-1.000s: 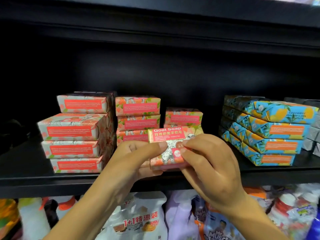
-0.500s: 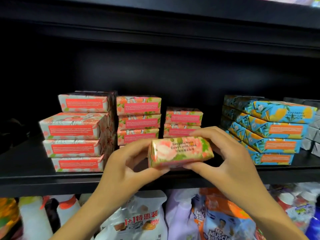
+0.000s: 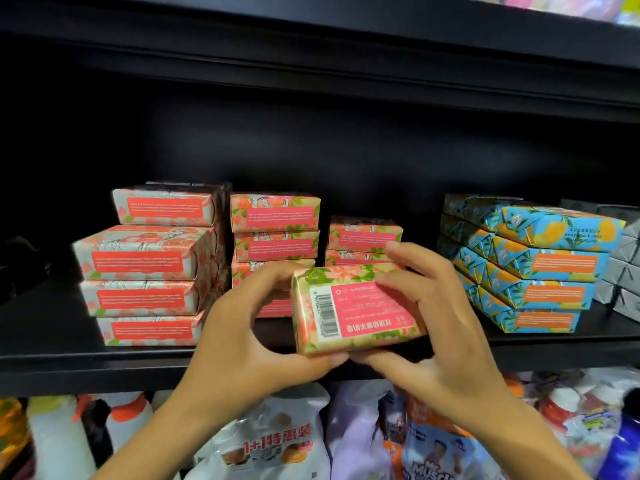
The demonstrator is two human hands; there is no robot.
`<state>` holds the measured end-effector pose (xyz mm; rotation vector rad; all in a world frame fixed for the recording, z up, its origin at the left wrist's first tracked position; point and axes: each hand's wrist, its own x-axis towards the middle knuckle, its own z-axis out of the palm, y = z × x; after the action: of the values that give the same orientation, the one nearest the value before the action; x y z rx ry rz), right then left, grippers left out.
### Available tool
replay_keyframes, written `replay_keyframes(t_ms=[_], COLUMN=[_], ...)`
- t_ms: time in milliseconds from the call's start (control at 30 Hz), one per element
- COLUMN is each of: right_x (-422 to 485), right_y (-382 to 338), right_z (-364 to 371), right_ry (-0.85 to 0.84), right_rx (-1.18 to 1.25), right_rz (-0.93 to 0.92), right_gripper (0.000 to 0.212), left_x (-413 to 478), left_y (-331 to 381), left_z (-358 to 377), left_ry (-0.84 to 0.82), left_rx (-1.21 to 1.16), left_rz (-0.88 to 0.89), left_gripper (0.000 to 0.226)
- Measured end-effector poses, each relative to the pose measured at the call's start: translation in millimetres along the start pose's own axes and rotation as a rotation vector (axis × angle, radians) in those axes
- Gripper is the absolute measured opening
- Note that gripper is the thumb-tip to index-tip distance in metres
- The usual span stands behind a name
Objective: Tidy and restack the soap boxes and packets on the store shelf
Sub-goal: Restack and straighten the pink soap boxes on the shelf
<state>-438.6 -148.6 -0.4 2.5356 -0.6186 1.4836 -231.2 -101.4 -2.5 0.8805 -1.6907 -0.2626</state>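
Observation:
A pink floral soap box [image 3: 349, 311] is held in front of the black shelf [image 3: 104, 365], its barcode side turned toward me. My left hand [image 3: 249, 337] grips its left end and my right hand [image 3: 433, 327] grips its right end, thumbs underneath. Behind the box stand three stacks of matching pink soap boxes: a tall one at the left [image 3: 145, 265], a middle one [image 3: 275, 230] and a lower one [image 3: 363, 237]. Blue and orange soap boxes [image 3: 540, 268] are stacked at the right.
Grey boxes [image 3: 623, 265] sit at the far right of the shelf. Below the shelf are refill pouches [image 3: 273, 441] and white bottles [image 3: 59, 438]. Another black shelf [image 3: 346, 57] hangs close overhead.
Both hands have kept turning the pink soap box: the goat picture faced me, then a floral side, and now the barcode side. The box sits slightly lower.

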Motion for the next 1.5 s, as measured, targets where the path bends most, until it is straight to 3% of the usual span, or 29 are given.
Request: replay_keyframes(t_ms=[67, 167, 267, 367, 500, 600, 700, 800, 1000, 1200, 1333, 1500], right_x=[1.2, 5.5, 12.1, 16.9, 11.1, 6.0, 5.1, 2.2, -3.6, -14.9, -20.4, -24.7], right_y=[-0.8, -2.5, -1.1, -6.0, -15.9, -19.7, -20.3, -18.9, -11.1, 2.6, 5.8, 8.5], right_z=[-2.3, -5.2, -7.4, -8.3, 1.7, 14.9, 25.8, 34.3, 34.1, 29.6, 29.8, 32.2], right_ry=[-0.048, -0.102, -0.18, -0.148, -0.026, 0.104, 0.163, 0.168, -0.093, -0.322, -0.404, -0.418], right_rx=[0.188, 0.486, 0.478, 0.422, 0.35, 0.202, 0.213, 0.215, 0.326, 0.064, -0.058, -0.126], right_rz=[0.135, 0.328, 0.393, 0.38, 0.346, 0.262, 0.246, 0.201, 0.352, 0.426, 0.379, 0.355], right_gripper=[0.083, 0.088, 0.084, 0.061, 0.048, 0.047, 0.049, 0.05, 0.049, 0.059, 0.056, 0.059], left_x=[1.0, 2.1, 0.7, -0.1, -7.1, -11.5, -7.6, -6.4, -17.3, -23.1, -27.4, -26.3], left_y=[-0.5, -3.3, -9.3, -14.7, -15.9, -12.3, -10.8, -8.1, -6.3, -6.0, -15.5, -16.2], left_z=[-3.5, -3.2, -0.2, -4.3, -17.5, -23.8, -26.6, -27.0, -43.5, -29.9, -21.1, -18.7], left_ry=[0.017, 0.04, 0.068, 0.064, -0.015, -0.056, -0.086, -0.119, 0.031, 0.041, 0.107, 0.102], left_rx=[0.146, 0.24, 0.26, 0.292, 0.278, 0.141, -0.05, -0.139, 0.08, 0.357, 0.487, 0.649], left_rz=[0.119, 0.26, 0.334, 0.337, 0.216, -0.046, -0.227, -0.25, -0.248, -0.263, -0.286, -0.068], left_gripper=[0.056, 0.055, 0.053, 0.05, 0.066, 0.078, 0.067, 0.054, 0.056, 0.056, 0.075, 0.053])
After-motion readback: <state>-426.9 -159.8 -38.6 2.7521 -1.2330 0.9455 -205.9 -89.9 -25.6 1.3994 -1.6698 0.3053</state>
